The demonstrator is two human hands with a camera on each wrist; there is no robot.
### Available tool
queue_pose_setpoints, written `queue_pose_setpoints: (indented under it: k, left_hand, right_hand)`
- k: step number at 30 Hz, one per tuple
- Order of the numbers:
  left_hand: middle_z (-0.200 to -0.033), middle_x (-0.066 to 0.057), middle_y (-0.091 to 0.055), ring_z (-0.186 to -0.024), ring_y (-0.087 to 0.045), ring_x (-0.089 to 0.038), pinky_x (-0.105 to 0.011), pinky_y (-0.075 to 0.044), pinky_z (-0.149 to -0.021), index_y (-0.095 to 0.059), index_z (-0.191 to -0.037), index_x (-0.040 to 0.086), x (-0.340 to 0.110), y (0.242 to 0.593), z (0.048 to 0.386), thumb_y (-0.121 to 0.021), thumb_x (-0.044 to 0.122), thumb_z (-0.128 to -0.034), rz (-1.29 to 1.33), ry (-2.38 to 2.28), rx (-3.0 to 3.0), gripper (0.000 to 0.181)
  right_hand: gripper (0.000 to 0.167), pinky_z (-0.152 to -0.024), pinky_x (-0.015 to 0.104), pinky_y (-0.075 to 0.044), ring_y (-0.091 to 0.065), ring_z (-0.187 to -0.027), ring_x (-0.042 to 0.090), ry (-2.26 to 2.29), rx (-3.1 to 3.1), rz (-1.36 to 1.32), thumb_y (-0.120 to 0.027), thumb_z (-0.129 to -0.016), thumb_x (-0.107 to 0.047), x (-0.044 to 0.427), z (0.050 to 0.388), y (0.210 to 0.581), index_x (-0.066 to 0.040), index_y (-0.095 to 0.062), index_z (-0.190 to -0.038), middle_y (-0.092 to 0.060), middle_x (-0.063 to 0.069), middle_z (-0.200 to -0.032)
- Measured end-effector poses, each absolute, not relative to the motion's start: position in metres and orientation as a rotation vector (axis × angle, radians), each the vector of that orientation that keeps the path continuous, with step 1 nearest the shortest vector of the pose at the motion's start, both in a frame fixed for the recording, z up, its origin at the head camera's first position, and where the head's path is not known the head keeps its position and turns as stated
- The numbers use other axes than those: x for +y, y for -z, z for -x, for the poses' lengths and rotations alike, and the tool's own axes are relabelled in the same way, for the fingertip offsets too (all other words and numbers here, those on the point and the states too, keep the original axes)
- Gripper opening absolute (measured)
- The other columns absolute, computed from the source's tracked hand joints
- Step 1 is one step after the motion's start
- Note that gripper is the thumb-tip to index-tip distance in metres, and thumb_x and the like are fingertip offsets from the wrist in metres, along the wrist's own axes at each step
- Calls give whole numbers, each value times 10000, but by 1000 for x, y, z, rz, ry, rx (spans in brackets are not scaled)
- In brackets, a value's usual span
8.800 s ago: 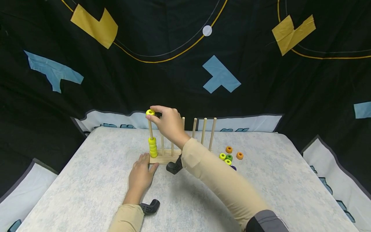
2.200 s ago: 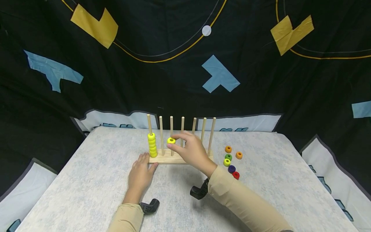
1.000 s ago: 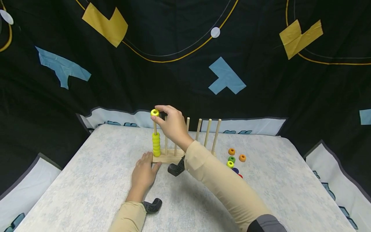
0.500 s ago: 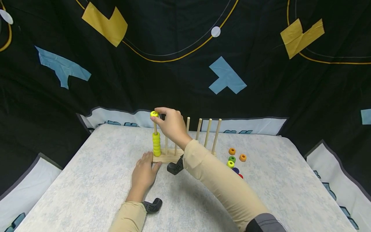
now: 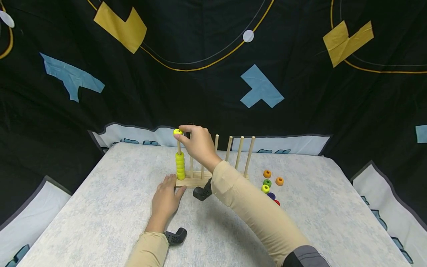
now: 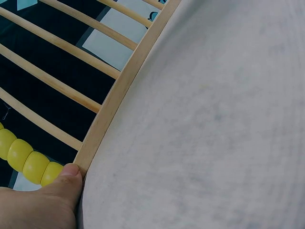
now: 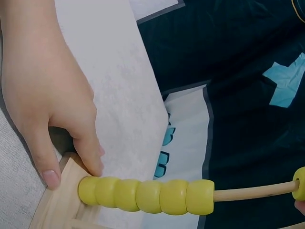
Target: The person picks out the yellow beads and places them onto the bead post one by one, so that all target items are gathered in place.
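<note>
My right hand [image 5: 199, 146] pinches a yellow bead [image 5: 177, 131] between thumb and fingertips at the top of the leftmost peg [image 5: 178, 147]. Lower on that peg sits a stack of several yellow beads [image 5: 180, 166], reaching down to the wooden base [image 5: 193, 183] of the bead rack. At the base's left end, my left hand [image 5: 165, 198] grips the corner, thumb on the front edge and fingers along the side. The right wrist view shows bare peg between the stack [image 7: 147, 195] and the held bead [image 7: 299, 183].
Several upright pegs [image 5: 250, 155] without beads stand to the right, some partly behind my right hand and sleeve. Right of the rack lie loose beads: two orange [image 5: 279, 181], one green [image 5: 267, 182], one yellow [image 5: 265, 188], one purple [image 5: 271, 195] and one red [image 5: 277, 202], half-covered by the sleeve.
Since the oldest frame, the stack has grown by one yellow bead. My right hand has brought another yellow bead leftward to the peg top and lowered it slightly. The left hand stays put.
</note>
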State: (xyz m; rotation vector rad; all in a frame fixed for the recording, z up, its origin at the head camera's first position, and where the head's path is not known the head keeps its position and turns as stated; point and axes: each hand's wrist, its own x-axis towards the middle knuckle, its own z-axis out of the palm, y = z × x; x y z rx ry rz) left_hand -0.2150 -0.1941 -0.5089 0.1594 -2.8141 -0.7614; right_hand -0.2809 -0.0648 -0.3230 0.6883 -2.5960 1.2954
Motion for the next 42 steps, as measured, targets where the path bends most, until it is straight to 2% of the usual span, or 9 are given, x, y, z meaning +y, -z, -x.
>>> queue_pose_setpoints:
  k: [4,11,15,21,29,32,36,39,42]
  left_hand:
    - [-1542,-219,-411,-1474,-324,-393,-550,-281,-1213,-394,-1493,-19,-194,509,215,-579,397,-997,-156,763,-2814,673]
    - [-1550,-222,-396,-1476,-318,-395,-552,-279,-1213,-386,-1496,-22,-194,508,214,-575,401,-999,-160,754,-2822,679]
    - [-1550,-224,-394,-1475,-319,-395,-553,-284,-1210,-388,-1495,-22,-194,507,214,-575,405,-999,-159,747,-2824,681]
    - [-1551,-225,-392,-1477,-317,-393,-546,-274,-1217,-389,-1496,-19,-194,506,214,-577,405,-997,-161,751,-2827,681]
    - [-1546,-218,-404,-1476,-322,-389,-544,-274,-1218,-390,-1496,-15,-193,505,213,-583,398,-996,-165,764,-2822,677]
    - [-1549,-215,-402,-1478,-318,-387,-545,-271,-1219,-388,-1498,-13,-192,505,213,-581,398,-997,-167,772,-2823,676]
    - [-1549,-215,-400,-1479,-316,-386,-544,-270,-1219,-386,-1498,-17,-191,504,213,-580,402,-997,-168,773,-2826,682]
    - [-1547,-217,-404,-1478,-318,-387,-545,-272,-1218,-388,-1496,-20,-192,504,213,-583,402,-995,-167,771,-2822,683]
    - [-1548,-210,-405,-1479,-317,-387,-555,-281,-1211,-390,-1498,-11,-192,505,213,-583,405,-994,-173,768,-2820,681]
  right_hand:
    - [383,-1070,324,-506,-582,-1301,152,-1298,-2608,-702,-678,-953,-286,-65,280,324,-190,-650,-1322,-638,-25,-1374]
    - [379,-1039,306,-528,-619,-1238,134,-1283,-2610,-707,-670,-960,-270,-65,279,326,-185,-646,-1328,-630,-20,-1387]
    - [371,-1045,308,-524,-603,-1275,144,-1268,-2599,-716,-663,-965,-273,-64,279,325,-179,-650,-1324,-637,-19,-1378]
    - [362,-1016,295,-542,-627,-1242,150,-1244,-2592,-723,-649,-975,-279,-64,280,326,-175,-652,-1322,-642,-17,-1370]
    - [354,-1001,275,-548,-679,-1137,131,-1216,-2574,-714,-637,-983,-285,-64,281,327,-186,-652,-1322,-639,-20,-1374]
    - [350,-922,254,-576,-702,-985,150,-1212,-2543,-718,-640,-981,-281,-61,281,327,-186,-657,-1317,-640,-21,-1371]
    - [350,-939,242,-565,-683,-1077,158,-1227,-2469,-736,-665,-966,-255,-56,279,325,-169,-665,-1306,-650,-12,-1357]
    - [351,-1010,225,-530,-595,-1278,128,-1260,-2409,-759,-677,-957,-237,-51,276,323,-151,-670,-1297,-661,-6,-1341]
    - [353,-1005,217,-530,-591,-1284,123,-1300,-2365,-790,-683,-953,-225,-47,272,321,-136,-671,-1294,-667,0,-1330]
